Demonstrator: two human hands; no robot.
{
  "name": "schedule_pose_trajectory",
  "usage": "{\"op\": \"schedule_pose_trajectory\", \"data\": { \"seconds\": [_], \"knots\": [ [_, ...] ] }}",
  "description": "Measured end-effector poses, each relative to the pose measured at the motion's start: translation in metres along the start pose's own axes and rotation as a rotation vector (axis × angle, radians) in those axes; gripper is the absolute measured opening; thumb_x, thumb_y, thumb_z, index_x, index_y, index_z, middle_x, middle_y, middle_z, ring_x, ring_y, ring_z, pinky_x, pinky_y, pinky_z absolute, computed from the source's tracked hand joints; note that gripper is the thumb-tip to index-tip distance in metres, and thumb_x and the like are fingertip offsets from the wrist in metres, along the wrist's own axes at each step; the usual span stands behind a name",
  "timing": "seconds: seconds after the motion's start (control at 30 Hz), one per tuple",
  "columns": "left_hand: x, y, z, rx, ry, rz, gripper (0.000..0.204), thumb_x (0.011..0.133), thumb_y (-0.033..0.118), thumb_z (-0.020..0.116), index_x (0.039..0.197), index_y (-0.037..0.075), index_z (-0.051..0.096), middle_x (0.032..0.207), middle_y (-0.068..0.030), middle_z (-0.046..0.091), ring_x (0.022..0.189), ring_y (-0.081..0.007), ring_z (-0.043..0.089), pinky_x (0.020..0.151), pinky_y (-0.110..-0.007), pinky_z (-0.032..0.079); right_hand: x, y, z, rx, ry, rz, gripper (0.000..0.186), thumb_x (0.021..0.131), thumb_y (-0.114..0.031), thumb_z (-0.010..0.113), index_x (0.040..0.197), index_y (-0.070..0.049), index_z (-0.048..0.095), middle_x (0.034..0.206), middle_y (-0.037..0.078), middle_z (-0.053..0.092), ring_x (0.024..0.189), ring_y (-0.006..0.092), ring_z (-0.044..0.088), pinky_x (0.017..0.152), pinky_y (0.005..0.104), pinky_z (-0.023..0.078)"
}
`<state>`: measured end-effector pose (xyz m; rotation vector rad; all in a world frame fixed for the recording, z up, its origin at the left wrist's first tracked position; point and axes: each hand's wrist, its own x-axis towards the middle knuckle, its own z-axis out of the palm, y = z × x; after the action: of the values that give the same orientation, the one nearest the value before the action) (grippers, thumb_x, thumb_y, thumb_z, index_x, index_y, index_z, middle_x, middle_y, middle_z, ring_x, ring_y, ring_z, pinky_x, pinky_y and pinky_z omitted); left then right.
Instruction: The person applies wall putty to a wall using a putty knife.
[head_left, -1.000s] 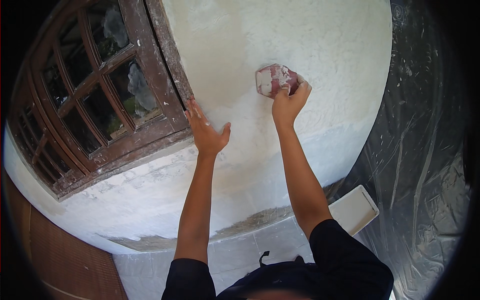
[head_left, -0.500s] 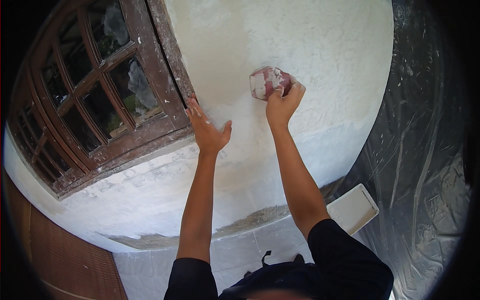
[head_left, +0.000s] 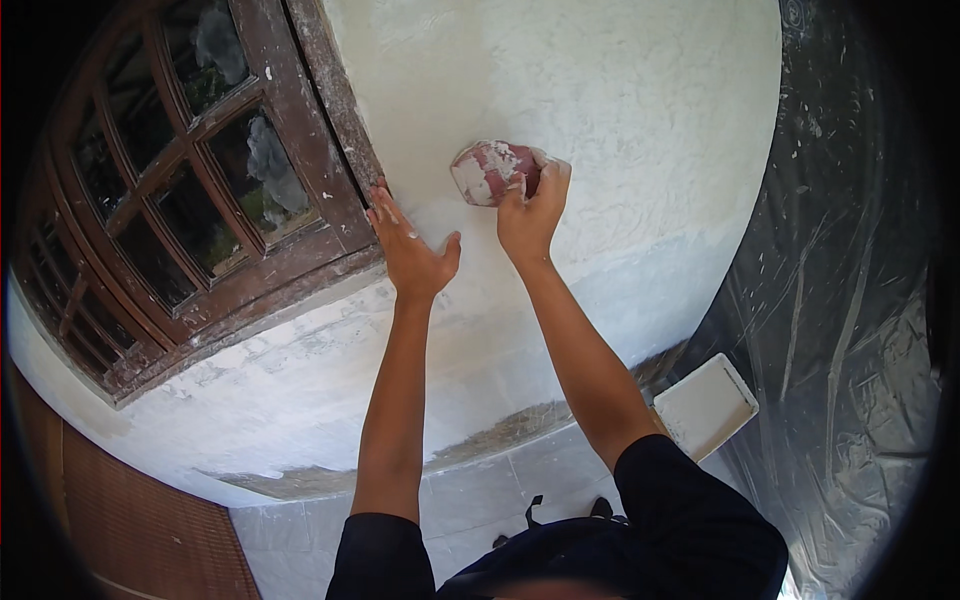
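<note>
In my right hand (head_left: 530,210) I grip a flat, dark red putty spreader (head_left: 490,172) smeared with white paste. It lies close against the cream wall (head_left: 610,120), its broad end to the left. My thumb is on the near side; some fingers are hidden behind it. My left hand (head_left: 412,250) is open, thumb apart and fingers stretched toward the edge of the brown window frame (head_left: 345,130), where they rest on the wall and frame border. White specks mark those fingers.
Left of my hands is a wooden window (head_left: 180,160) with glass panes. A white tray (head_left: 708,405) stands low at the right, beside dark plastic sheeting (head_left: 810,330). Grey floor tiles (head_left: 480,495) meet the wall's foot. A brown ribbed panel (head_left: 150,510) is at lower left.
My right hand has moved left along the wall with the spreader, nearer the window. My left hand has stayed at the frame's edge.
</note>
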<state>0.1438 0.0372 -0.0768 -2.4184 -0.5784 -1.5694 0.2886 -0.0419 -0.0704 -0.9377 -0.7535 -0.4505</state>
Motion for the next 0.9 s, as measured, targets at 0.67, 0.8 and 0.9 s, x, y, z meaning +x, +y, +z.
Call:
{"op": "schedule_pose_trajectory", "data": {
  "seconds": [0.67, 0.8, 0.9],
  "knots": [
    [0.001, 0.0, -0.001, -0.01, -0.022, 0.032, 0.12, 0.067, 0.021, 0.077, 0.15, -0.005, -0.005, 0.156, -0.0285, 0.012, 0.146, -0.0434, 0.009, 0.117, -0.056, 0.005, 0.021, 0.01, -0.006, -0.059, 0.008, 0.062, 0.035, 0.08, 0.009, 0.051, 0.116, 0.006, 0.051, 0.108, 0.019, 0.046, 0.101, 0.0333, 0.049, 0.089, 0.0393, 0.042],
    [-0.002, -0.001, -0.003, 0.001, -0.043, 0.006, 0.121, 0.067, 0.021, 0.077, 0.15, -0.005, -0.006, 0.156, -0.0285, 0.01, 0.146, -0.0433, 0.008, 0.117, -0.056, 0.004, 0.021, 0.018, -0.021, 0.136, 0.382, 0.324, 0.032, 0.084, 0.007, 0.051, 0.117, 0.004, 0.05, 0.111, 0.016, 0.047, 0.101, 0.026, 0.051, 0.087, 0.0354, 0.045],
    [-0.001, -0.002, -0.005, -0.033, -0.038, 0.008, 0.121, 0.068, 0.021, 0.078, 0.149, -0.006, -0.008, 0.157, -0.0282, 0.009, 0.146, -0.0438, 0.008, 0.117, -0.056, 0.004, 0.013, 0.007, -0.011, -0.086, 0.046, 0.019, 0.035, 0.084, 0.007, 0.051, 0.118, 0.005, 0.049, 0.111, 0.017, 0.046, 0.099, 0.0269, 0.051, 0.087, 0.0377, 0.045]
  ]
}}
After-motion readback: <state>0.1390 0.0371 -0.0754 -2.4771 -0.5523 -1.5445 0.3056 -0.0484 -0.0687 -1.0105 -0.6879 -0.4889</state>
